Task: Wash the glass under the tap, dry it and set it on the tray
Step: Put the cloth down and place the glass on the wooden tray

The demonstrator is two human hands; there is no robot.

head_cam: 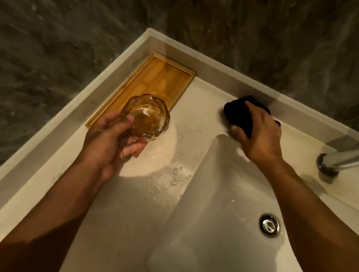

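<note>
A faceted clear glass [146, 115] is held in my left hand [109, 142], mouth facing up toward me, above the near end of the wooden tray [159, 76]. The tray lies along the left rim of the white washbasin counter and has nothing on it. My right hand [258, 135] grips a bunched black cloth [239, 113] that rests on the counter near the back ledge, beside the basin's far corner. The chrome tap [357, 164] stands at the right edge, and no water is visibly running.
The white sink bowl [219, 221] fills the centre, with its chrome drain [269, 224] at the right. Water drops [173, 178] lie on the counter between tray and bowl. Dark stone wall surrounds the counter at the back and left.
</note>
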